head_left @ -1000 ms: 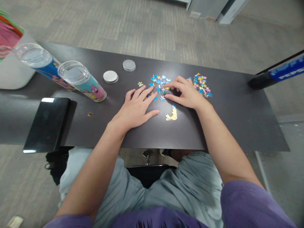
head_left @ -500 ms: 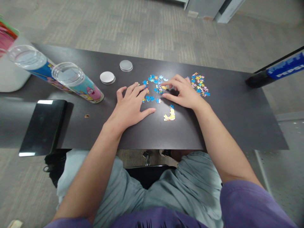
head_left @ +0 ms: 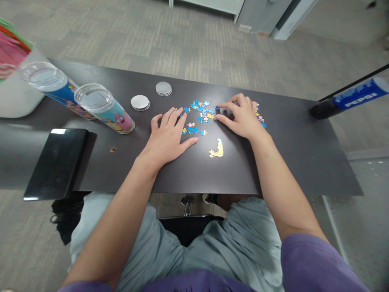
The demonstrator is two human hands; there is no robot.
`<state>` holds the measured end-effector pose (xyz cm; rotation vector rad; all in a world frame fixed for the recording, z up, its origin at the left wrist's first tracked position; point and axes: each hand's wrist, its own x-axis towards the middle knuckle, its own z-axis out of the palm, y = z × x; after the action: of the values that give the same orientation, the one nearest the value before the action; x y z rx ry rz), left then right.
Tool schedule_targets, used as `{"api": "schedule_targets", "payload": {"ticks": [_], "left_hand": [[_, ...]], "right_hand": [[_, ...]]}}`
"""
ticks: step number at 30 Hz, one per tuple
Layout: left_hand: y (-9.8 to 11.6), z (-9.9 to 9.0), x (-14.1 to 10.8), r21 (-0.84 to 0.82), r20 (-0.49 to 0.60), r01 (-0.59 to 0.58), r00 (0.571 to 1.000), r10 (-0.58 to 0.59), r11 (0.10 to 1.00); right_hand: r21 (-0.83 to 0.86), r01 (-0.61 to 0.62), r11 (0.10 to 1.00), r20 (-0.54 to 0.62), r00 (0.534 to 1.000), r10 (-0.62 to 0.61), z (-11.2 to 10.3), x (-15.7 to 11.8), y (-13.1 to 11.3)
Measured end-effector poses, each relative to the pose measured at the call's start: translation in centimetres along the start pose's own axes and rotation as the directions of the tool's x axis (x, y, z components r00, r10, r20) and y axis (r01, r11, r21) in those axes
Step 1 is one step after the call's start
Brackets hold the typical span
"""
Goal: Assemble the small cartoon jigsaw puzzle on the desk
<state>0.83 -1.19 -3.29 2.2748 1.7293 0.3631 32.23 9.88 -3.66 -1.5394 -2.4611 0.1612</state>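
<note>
My left hand [head_left: 165, 140] lies spread on the table, fingertips beside a few loose blue jigsaw pieces [head_left: 192, 129]. My right hand [head_left: 240, 115] is curved above the table, index finger and thumb bent toward each other around a small blue jigsaw piece [head_left: 216, 107] at the index fingertip. Between the hands lies a loose cluster of blue and yellow pieces [head_left: 204, 109]. Nearer to me sits a joined, L-shaped yellow section [head_left: 217, 149]. A pile of multicoloured pieces [head_left: 260, 118] is partly hidden behind my right hand.
Two clear-topped printed tubes [head_left: 105, 109] stand at the left, near a black glossy box [head_left: 57, 162] and a white bin [head_left: 18, 95]. Round silver lids [head_left: 140, 102] lie at the back. A Pepsi bottle [head_left: 349, 99] is at the right end of the dark table [head_left: 304, 154].
My right hand has drawn slightly right, away from the middle cluster, with a blue piece now at its index fingertip. My left hand stays nearly still. The view has shifted a little.
</note>
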Motion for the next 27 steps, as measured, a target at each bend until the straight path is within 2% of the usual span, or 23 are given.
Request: {"api": "schedule_targets", "payload": {"ticks": [2,4,7,11,22,27], "left_hand": [[0.0,-0.1,0.0,0.009,-0.007,0.017,1.0,-0.017,1.0],[0.0,-0.1,-0.1,0.007,-0.01,-0.004,1.0,0.004,1.0],[0.3,0.0,-0.3,-0.021,0.024,-0.127,0.992,0.128,0.992],[1.1,0.5,-0.6,-0.053,0.072,-0.255,0.963,0.258,0.966],[-0.1,0.4,-0.4,-0.044,0.058,-0.087,0.994,0.09,0.995],[-0.4,0.0,-0.4,-0.065,-0.004,-0.053,0.999,0.053,0.996]], "right_hand": [[0.012,0.02,1.0,0.009,1.0,-0.02,-0.2,0.0,0.2],[0.06,0.099,0.993,0.024,0.995,-0.101,-0.2,0.0,0.4],[0.131,0.219,0.967,0.015,0.975,-0.223,-0.1,0.1,0.9],[0.177,0.253,0.951,0.021,0.965,-0.26,-0.3,0.1,1.6],[0.245,0.224,0.943,0.002,0.973,-0.231,-0.1,0.4,1.8],[0.276,0.24,0.931,0.079,0.959,-0.271,-0.2,0.3,1.5]]}}
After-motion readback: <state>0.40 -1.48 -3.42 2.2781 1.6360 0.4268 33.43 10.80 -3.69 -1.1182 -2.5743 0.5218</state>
